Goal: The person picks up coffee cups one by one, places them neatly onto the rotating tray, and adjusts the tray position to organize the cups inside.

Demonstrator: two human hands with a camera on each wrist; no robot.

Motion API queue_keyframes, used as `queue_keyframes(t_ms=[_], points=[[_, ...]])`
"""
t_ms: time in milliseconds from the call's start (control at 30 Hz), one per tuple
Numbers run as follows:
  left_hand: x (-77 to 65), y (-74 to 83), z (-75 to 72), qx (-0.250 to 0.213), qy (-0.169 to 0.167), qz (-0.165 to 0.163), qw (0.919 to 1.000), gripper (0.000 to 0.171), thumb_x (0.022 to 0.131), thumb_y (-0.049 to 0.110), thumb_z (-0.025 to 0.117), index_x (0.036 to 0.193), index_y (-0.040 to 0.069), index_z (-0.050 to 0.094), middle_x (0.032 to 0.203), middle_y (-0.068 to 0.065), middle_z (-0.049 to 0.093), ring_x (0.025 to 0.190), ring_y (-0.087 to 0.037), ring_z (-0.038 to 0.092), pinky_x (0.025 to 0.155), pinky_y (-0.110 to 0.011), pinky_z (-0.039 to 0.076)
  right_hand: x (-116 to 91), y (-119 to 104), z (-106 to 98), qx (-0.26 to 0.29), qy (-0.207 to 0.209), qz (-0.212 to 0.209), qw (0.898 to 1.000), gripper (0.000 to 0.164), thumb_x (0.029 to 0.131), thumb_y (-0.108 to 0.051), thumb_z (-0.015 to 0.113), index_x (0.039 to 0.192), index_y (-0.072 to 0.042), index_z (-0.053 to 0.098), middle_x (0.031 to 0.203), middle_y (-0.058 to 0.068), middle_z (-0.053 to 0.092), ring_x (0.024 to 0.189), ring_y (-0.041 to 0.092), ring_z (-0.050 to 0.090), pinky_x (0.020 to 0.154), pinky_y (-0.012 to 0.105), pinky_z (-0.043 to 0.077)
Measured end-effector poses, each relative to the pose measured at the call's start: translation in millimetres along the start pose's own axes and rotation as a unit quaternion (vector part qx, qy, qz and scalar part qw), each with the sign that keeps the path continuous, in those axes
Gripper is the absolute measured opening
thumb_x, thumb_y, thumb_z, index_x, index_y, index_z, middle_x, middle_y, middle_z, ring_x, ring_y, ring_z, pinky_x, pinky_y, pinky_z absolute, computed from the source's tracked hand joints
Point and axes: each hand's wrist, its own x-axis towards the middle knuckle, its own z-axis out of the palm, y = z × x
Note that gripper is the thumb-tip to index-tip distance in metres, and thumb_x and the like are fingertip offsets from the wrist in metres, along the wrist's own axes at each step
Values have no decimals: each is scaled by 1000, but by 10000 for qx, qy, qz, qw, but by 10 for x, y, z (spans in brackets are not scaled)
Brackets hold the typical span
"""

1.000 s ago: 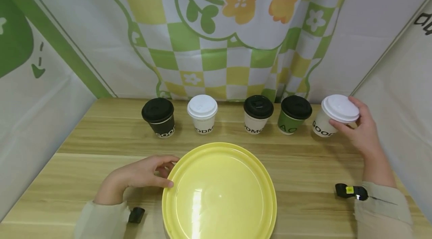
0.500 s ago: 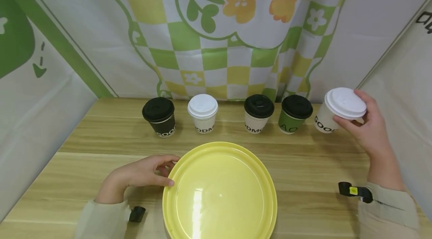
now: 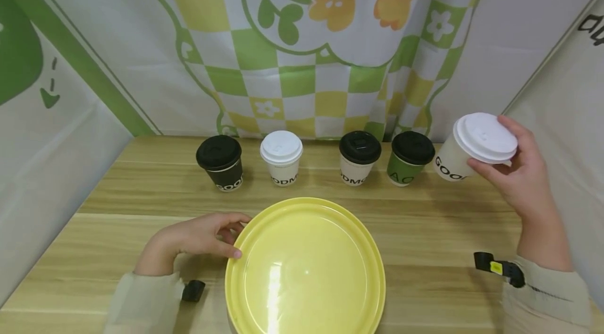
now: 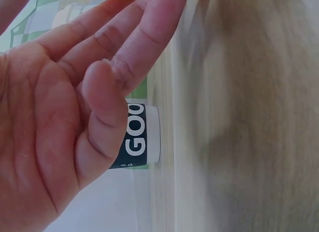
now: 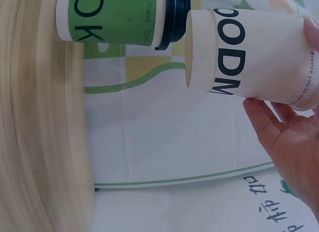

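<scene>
Head view: 4 cups (image 3: 282, 158) line the curtain (image 3: 297, 82), the green cup (image 3: 408, 163) nearest the tilted held cup (image 3: 472, 142), which the right hand (image 3: 524, 171) clamps in its fingers; left hand (image 3: 203, 234) loose-fingered at the yellow tray (image 3: 306, 271). Only right wrist view plainly shows the held cup clear of the table (image 5: 42, 132).

Cropped lettering shows on five paper cups.
The held cup (image 3: 454, 158) in the right hand (image 3: 521, 171) shows "GOO" in the head view; the right wrist view gives "ODM" and, smaller, "Breeze you to ou…". Just left of that hand, the green cup (image 3: 402, 170) reads "OK", with small print including "for friend". Farther left, a black-lidded pale cup (image 3: 355, 171) shows "DM" and a white-lidded cup (image 3: 283, 172) "ODM". Beyond the left hand (image 3: 200, 235), the black cup (image 3: 226, 174) carries a white "GOO". A dashed arrow (image 3: 49, 98) far left of it points down. Wall lettering (image 3: 592, 29) right of the right hand is too cropped to read surely.
</scene>
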Motion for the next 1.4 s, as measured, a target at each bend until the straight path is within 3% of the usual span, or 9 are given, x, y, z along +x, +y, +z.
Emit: queue_keyframes(t_ms=[400,633,900,1267,1400], points=[[-9,19,3,-59,-27,38,10000,59,90,10,72,139,-7,46,113,-21,67,89,-16,69,78,-27,56,-12,-88,155,766,-373,-401,9956,90,69,32,64,147,-10,46,144,5,43,118,11,49,85,7,49],[-13,5,6,-56,-10,92,9999,58,90,11,72,140,-6,46,113,-21,67,90,-16,69,79,-28,56,-42,-158,262,1680,-838,-782,9791,89,66,34,64,146,3,43,142,11,46,118,16,52,89,12,51],[-22,15,4,-12,19,57,10000,59,91,12,71,141,-6,45,114,-20,67,89,-16,70,78,-27,56,-67,-271,458,1543,-1231,-839,9767,93,61,37,64,146,5,41,142,8,48,119,15,52,90,13,50],[-13,8,5,-5,-1,60,10000,59,91,11,71,140,-7,45,115,-21,67,89,-15,69,79,-27,56,-124,-344,738,1019,-1813,-997,9730,94,64,28,73,148,3,38,144,-2,48,119,8,54,92,13,49],[-14,-3,5,-12,8,33,10000,59,91,12,71,141,-6,45,114,-20,67,90,-15,69,79,-27,56,-142,-360,829,939,-2071,-1247,9658,95,64,25,76,148,5,38,143,0,50,120,9,54,94,14,48]])
